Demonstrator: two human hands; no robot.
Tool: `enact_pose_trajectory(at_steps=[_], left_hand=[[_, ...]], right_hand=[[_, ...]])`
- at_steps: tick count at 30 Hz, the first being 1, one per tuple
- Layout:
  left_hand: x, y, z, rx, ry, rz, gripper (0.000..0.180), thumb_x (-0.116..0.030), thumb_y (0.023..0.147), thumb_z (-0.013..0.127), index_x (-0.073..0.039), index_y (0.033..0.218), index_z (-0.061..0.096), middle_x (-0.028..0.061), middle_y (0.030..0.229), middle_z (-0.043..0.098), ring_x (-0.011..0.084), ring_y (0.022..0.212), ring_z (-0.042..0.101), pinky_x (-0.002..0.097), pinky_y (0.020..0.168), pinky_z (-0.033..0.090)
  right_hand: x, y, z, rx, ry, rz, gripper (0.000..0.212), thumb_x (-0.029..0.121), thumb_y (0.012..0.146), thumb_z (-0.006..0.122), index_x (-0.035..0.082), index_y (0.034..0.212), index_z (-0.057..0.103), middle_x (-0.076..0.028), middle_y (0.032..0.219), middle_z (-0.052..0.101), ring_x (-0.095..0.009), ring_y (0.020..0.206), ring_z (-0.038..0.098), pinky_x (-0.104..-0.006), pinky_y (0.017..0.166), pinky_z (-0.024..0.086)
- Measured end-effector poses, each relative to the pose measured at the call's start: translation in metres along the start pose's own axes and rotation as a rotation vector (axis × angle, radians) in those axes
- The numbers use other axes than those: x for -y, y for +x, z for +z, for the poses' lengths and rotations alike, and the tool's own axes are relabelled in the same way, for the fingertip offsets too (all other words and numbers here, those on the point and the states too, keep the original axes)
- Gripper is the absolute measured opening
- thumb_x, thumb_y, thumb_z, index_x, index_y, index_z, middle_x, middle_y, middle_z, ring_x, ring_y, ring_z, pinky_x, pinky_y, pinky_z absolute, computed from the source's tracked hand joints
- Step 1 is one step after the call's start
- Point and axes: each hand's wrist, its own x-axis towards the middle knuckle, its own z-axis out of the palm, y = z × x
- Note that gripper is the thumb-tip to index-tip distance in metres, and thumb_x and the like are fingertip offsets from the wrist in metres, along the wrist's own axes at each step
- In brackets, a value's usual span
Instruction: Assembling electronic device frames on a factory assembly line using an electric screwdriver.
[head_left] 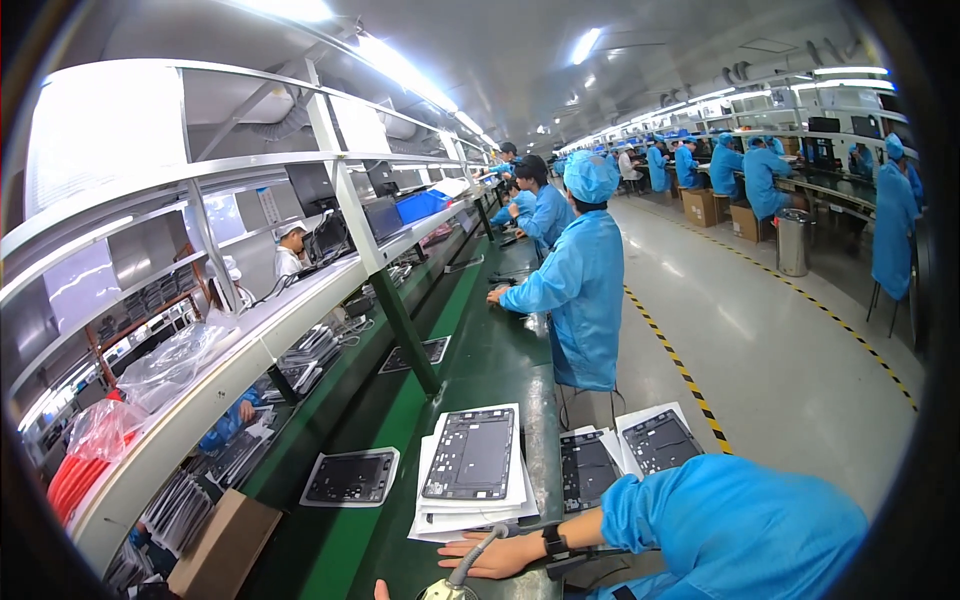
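My right hand [505, 558], with a black watch at the wrist, reaches in from the lower right. It lies with its fingers stretched out on the green bench, just in front of a stack of white sheets [432, 522]. A dark tablet housing [472, 455] with small white patches lies on top of that stack. Across the hand passes a bent grey cable [483, 556] joined to a cream-coloured piece [445, 592] at the lower edge. Of my left hand [381, 590] only a fingertip shows at the lower edge; the rest is out of view.
Another tablet housing [350, 478] lies on the green belt to the left. More housings [588, 470] on white sheets stand right of the bench. A white shelf frame [345, 200] rises at left, above a cardboard box [225, 545]. A co-worker in blue [585, 290] stands farther along the bench.
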Motion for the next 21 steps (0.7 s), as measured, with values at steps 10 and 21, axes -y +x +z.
enact_pose_trajectory(at_steps=[10,21], left_hand=[[0.003,-0.008,-0.002,-0.044,0.073,0.063,0.082,-0.047,0.07,0.082,-0.02,0.139,0.047,0.0158,0.058,0.06,0.0384,0.049,0.058,0.0456,0.048,0.046],[-0.006,-0.02,0.033,0.085,-0.195,0.112,0.09,-0.012,0.077,0.071,-0.007,0.152,0.022,0.0095,0.099,0.07,0.0331,0.078,0.067,0.0414,0.064,0.053]], right_hand=[[0.03,-0.067,-0.001,-0.097,-0.066,0.067,0.054,0.033,0.103,0.038,0.008,0.149,0.029,-0.016,0.156,0.025,-0.032,0.143,0.027,-0.0452,0.117,0.024],[0.139,-0.015,-0.061,-0.287,1.471,-0.13,0.069,0.022,0.091,0.063,0.0,0.146,0.028,-0.018,0.141,0.046,-0.025,0.133,0.043,-0.0397,0.112,0.032]])
